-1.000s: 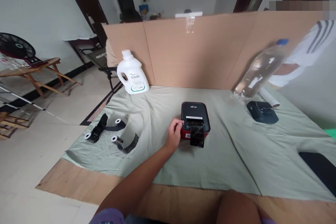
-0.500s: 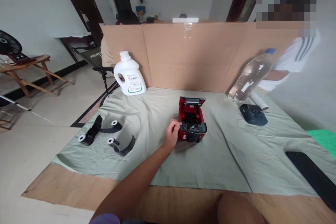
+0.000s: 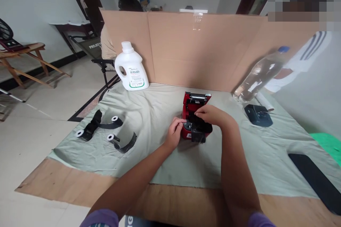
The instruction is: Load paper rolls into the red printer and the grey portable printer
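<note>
A small red printer (image 3: 186, 135) with its lid (image 3: 196, 98) raised stands on the cloth. A black strip (image 3: 198, 135) hangs out over its front. At the printer's left edge, my left hand (image 3: 174, 133) has its fingers closed on the casing. My right hand (image 3: 211, 115) reaches over the open compartment from the right, thumb and fingers pinched at the black strip; the exact contact point is hard to see. Off to the left lie partly unrolled black rolls with white cores: one roll (image 3: 115, 138) nearer me and a longer unrolled strip (image 3: 92, 126) behind it.
A white detergent jug (image 3: 132, 71) stands at the back left before a cardboard screen (image 3: 191, 49). On the right are a tilted clear bottle (image 3: 259, 76), a black device (image 3: 258, 115) and a dark phone-like slab (image 3: 314, 181). A person in a white sleeve (image 3: 314, 49) is behind the bottle.
My right hand has come in from the right and now pinches at the strip over the printer. My left hand stays at the printer's left edge. The view has tilted slightly down.
</note>
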The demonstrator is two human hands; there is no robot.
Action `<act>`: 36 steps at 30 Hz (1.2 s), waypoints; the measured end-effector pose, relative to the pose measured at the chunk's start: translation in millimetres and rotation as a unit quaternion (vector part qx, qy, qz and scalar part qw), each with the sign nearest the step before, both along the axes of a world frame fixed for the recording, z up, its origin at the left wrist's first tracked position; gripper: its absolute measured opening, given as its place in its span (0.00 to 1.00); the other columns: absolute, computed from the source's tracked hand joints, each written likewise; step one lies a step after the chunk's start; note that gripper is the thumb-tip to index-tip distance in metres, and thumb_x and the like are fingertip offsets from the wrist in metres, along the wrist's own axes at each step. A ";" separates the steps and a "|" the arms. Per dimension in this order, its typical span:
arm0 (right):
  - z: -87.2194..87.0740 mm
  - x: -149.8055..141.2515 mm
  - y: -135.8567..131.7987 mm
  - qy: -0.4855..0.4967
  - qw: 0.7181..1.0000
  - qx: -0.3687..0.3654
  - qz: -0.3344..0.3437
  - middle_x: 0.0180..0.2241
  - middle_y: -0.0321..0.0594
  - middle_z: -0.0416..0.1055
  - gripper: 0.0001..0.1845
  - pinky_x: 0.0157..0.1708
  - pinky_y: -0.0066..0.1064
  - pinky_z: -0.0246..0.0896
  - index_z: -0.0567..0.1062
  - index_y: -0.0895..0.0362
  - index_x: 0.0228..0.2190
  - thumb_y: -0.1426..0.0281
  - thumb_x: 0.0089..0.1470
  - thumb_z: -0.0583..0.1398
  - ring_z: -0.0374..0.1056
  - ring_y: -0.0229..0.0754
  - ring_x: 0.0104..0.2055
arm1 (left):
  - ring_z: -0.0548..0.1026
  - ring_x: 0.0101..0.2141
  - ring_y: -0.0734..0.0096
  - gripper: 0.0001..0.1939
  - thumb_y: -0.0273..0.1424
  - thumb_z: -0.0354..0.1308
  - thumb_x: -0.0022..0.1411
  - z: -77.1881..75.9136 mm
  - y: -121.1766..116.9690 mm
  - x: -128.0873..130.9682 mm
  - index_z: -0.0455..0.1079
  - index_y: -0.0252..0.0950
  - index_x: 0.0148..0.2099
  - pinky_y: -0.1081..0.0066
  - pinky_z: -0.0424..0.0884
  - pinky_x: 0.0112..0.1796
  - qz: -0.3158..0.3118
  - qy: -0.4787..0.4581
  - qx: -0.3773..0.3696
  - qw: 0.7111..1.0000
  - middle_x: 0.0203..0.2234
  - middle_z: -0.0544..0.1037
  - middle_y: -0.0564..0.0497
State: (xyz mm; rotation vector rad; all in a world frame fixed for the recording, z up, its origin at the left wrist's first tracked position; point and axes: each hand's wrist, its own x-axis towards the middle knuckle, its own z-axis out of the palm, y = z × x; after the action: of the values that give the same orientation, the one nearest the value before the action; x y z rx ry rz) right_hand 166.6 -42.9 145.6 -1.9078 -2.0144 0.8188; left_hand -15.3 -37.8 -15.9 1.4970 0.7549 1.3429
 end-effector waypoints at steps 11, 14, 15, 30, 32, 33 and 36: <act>-29.1 -23.9 36.9 -0.238 0.970 -0.046 -0.028 0.52 0.45 0.76 0.20 0.46 0.36 0.65 0.79 0.52 0.48 0.75 0.55 0.58 0.73 0.52 0.52 | 0.72 0.42 0.66 0.13 0.37 0.51 0.71 -1.2 1.0 0.2 0.76 0.39 0.44 0.69 0.68 0.46 -0.018 -0.012 -0.021 1.000 0.39 0.74 0.49; -29.0 -33.0 36.3 -0.266 0.962 -0.060 -0.026 0.51 0.47 0.77 0.19 0.46 0.40 0.66 0.79 0.53 0.48 0.73 0.54 0.60 0.72 0.55 0.53 | 0.72 0.43 0.65 0.13 0.37 0.50 0.71 0.3 0.5 -0.7 0.76 0.39 0.45 0.68 0.68 0.48 -0.018 -0.010 -0.019 1.000 0.39 0.74 0.48; -29.6 -35.4 36.7 -0.274 0.959 -0.067 -0.030 0.52 0.48 0.76 0.19 0.47 0.41 0.66 0.78 0.53 0.48 0.73 0.54 0.60 0.72 0.56 0.53 | 0.72 0.43 0.65 0.13 0.37 0.50 0.71 0.7 0.3 -0.9 0.76 0.39 0.44 0.68 0.68 0.48 -0.017 -0.010 -0.020 1.000 0.39 0.75 0.48; -9.9 -28.2 11.9 -0.246 0.968 0.005 -0.042 0.47 0.50 0.76 0.17 0.37 0.34 0.61 0.72 0.59 0.51 0.69 0.61 0.56 0.72 0.50 0.44 | 0.72 0.43 0.64 0.12 0.35 0.51 0.71 3.6 2.6 1.3 0.76 0.39 0.45 0.65 0.67 0.49 -0.037 -0.044 0.006 0.998 0.39 0.74 0.47; 4.6 -30.9 -0.1 -0.190 0.978 0.058 -0.059 0.43 0.46 0.77 0.21 0.37 0.34 0.61 0.71 0.56 0.55 0.67 0.62 0.54 0.72 0.47 0.39 | 0.73 0.43 0.62 0.12 0.34 0.51 0.70 3.8 2.6 2.3 0.76 0.39 0.44 0.63 0.68 0.50 -0.036 -0.057 -0.008 0.998 0.40 0.75 0.46; 12.5 -35.3 -5.9 -0.144 0.984 0.083 -0.062 0.39 0.43 0.77 0.22 0.35 0.33 0.61 0.71 0.54 0.56 0.66 0.62 0.54 0.71 0.45 0.36 | 0.73 0.44 0.62 0.12 0.34 0.51 0.70 4.3 2.6 2.6 0.76 0.39 0.44 0.63 0.67 0.50 -0.032 -0.063 -0.014 0.997 0.40 0.76 0.46; 30.8 -63.1 -13.0 0.046 0.992 0.109 -0.054 0.29 0.36 0.72 0.22 0.27 0.31 0.59 0.73 0.52 0.53 0.63 0.59 0.54 0.66 0.41 0.27 | 0.73 0.46 0.62 0.13 0.33 0.49 0.71 7.2 2.5 2.4 0.75 0.39 0.44 0.62 0.67 0.52 -0.031 -0.071 0.001 0.997 0.42 0.76 0.46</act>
State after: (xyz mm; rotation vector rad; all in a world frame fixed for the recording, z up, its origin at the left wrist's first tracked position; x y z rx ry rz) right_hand 103.6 -55.9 176.4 -1.8045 -1.8455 0.6206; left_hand -12.9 -35.4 -8.7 1.3991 0.6125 1.3861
